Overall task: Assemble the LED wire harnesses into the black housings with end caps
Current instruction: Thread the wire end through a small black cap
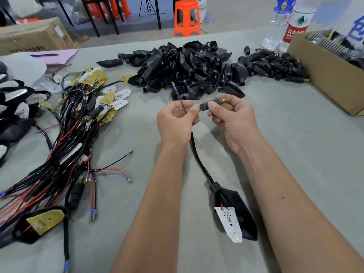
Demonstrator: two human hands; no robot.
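Nearest: black housing (239, 211) is lying on the grey table (295, 134) between the forearms, its white LED board (229, 223) sitting half out, sheathed cable (199, 160) running up to the hands.

Mid: left hand (175, 121) is pinching the thin wire lead (183, 106); right hand (230, 117) is gripping the black end cap (211, 104) by finger and thumb, brass tip pointing right.

Risk, as judged: the lead is flexing and could buckle or miss the cap's bore; tugging could drag the loose board out of the housing.

Far: housing pile (187, 66), cap pile (275, 66), cardboard box (325, 75).

Writing: water bottle (295, 26) is showing a red label with Chinese characters, too small to read surely.
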